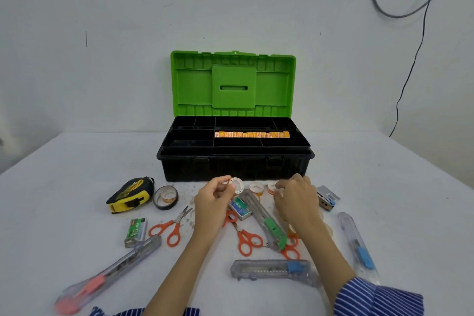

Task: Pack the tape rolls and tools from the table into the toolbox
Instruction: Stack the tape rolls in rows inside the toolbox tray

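Tape roll (235, 185), small, clear, pinched upright in left hand (214, 202) fingertips, raised just before toolbox (234, 161) front wall. Toolbox open, row of rolls (252, 134) in tray. Right hand (297, 200) palm down, fingers curled over loose rolls (256, 188) on table (51, 200); grip unclear.

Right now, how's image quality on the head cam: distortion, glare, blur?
Head view: wide-angle bending bows the white table's far edge; lighting is soft and even, with no glare and faint shadows; the open green-lidded black toolbox is fairly sharp; the clear pink-slider utility knife at the lower left corner is smeared.
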